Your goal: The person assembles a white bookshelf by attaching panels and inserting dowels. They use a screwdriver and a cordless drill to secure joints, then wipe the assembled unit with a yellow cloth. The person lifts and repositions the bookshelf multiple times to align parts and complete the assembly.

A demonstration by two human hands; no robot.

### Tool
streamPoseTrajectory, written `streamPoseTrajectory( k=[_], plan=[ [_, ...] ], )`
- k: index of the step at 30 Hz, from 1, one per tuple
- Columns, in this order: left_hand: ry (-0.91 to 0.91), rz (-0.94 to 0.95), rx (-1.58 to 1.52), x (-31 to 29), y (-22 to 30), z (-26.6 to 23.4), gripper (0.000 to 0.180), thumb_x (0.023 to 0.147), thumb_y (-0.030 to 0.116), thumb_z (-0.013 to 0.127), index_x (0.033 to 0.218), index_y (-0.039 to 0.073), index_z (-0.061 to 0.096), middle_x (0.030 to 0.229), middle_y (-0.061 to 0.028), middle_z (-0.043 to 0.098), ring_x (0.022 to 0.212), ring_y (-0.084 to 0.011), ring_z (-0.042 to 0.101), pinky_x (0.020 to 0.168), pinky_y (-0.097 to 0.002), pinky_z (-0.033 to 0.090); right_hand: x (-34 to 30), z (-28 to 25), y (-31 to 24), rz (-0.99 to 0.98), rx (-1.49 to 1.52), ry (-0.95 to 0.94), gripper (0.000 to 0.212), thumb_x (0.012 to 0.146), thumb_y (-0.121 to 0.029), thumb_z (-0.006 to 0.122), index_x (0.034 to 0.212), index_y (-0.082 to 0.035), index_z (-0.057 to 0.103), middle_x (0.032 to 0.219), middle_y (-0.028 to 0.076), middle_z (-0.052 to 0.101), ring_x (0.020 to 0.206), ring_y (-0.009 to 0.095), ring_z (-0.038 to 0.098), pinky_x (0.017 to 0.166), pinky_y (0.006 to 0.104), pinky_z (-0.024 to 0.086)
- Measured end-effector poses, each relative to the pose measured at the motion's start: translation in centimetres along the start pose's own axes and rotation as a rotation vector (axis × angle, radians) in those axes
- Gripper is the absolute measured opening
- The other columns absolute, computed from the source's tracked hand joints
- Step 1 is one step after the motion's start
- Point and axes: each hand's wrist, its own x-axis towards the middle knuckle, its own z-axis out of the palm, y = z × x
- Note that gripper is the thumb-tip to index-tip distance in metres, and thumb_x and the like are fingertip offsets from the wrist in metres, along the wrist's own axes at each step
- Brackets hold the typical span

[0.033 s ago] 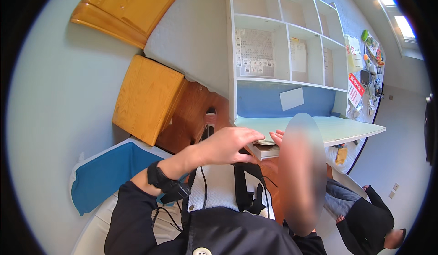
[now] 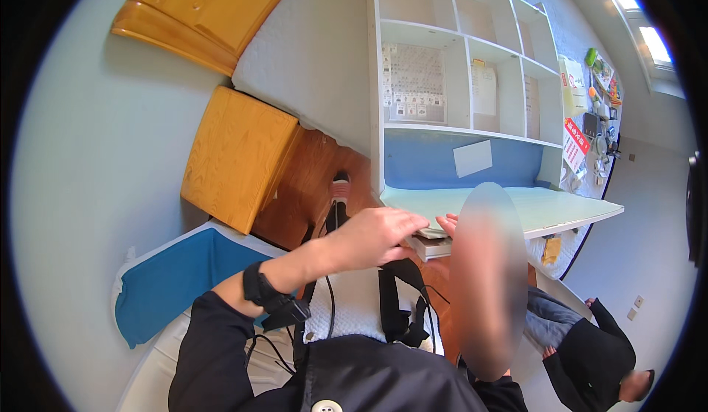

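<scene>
My left hand (image 2: 372, 239) is at the near left corner of the desk (image 2: 553, 229), its fingers stretched out and the thumb apart below them. The fingertips are at the edge of a pale green sheet (image 2: 531, 204) that covers the desktop. I cannot tell whether they press on it. Of my right hand (image 2: 447, 224), only a few outstretched fingertips show clearly, just right of the left ones over the same sheet. A blurred patch hides the rest of it. Nothing shows in either hand.
White shelving (image 2: 464, 80) with papers rises behind the desk, above a blue back panel (image 2: 413, 165). To the left stand a wooden cabinet (image 2: 236, 157) and a blue fabric bin (image 2: 169, 286). Another person (image 2: 590, 353) is at the lower right.
My left hand has shifted very slightly to the right along the desk corner, its thumb a little higher. Everything else looks the same.
</scene>
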Motion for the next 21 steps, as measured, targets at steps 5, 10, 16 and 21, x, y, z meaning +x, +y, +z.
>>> streamPoseTrajectory(
  k=[5, 10, 16, 21],
  plan=[
    [0.14, 0.23, 0.192, -1.7, -1.9, 3.0, 0.045, 0.073, 0.012, 0.072, 0.112, -0.006, 0.058, 0.106, -0.0187, 0.064, 0.096, -0.0292, 0.065, 0.082, -0.0357, 0.054, -0.5, 1.0, -0.9, 0.081, 0.004, -0.016, 0.044, 0.063, -0.034, 0.076, 0.098, -0.009, 0.065, 0.095, 0.001, 0.068, 0.086, 0.02, 0.062, 0.089, 0.0374, 0.046],
    [0.075, 0.278, 0.138, -3.4, -1.0, 5.1, 0.044, 0.076, 0.018, 0.069, 0.111, -0.005, 0.058, 0.109, -0.0175, 0.063, 0.101, -0.0266, 0.064, 0.085, -0.035, 0.053, -4.0, 1.4, -0.9, -0.052, -0.014, 0.016, 0.033, 0.07, -0.033, 0.074, 0.093, -0.01, 0.066, 0.092, 0.001, 0.07, 0.084, 0.017, 0.066, 0.08, 0.0328, 0.048],
    [-0.12, 0.312, -0.106, -4.7, -1.4, 7.4, 0.04, 0.081, 0.028, 0.065, 0.109, -0.001, 0.06, 0.104, -0.015, 0.064, 0.094, -0.0263, 0.064, 0.08, -0.0369, 0.052, -11.2, 3.1, -0.9, 0.022, 0.065, -0.143, 0.031, 0.073, -0.03, 0.068, 0.097, -0.009, 0.066, 0.096, 0.003, 0.069, 0.083, 0.02, 0.066, 0.073, 0.0309, 0.051],
    [-0.231, -0.212, -0.233, -4.4, -5.5, 9.6, 0.037, 0.087, 0.035, 0.061, 0.106, 0.004, 0.06, 0.094, -0.0157, 0.063, 0.084, -0.0316, 0.061, 0.071, -0.0363, 0.05, -16.8, 5.3, -0.6, -0.057, 0.024, -0.205, 0.035, 0.072, -0.028, 0.067, 0.1, -0.009, 0.066, 0.103, 0.002, 0.068, 0.089, 0.019, 0.065, 0.072, 0.027, 0.053]
  ],
)
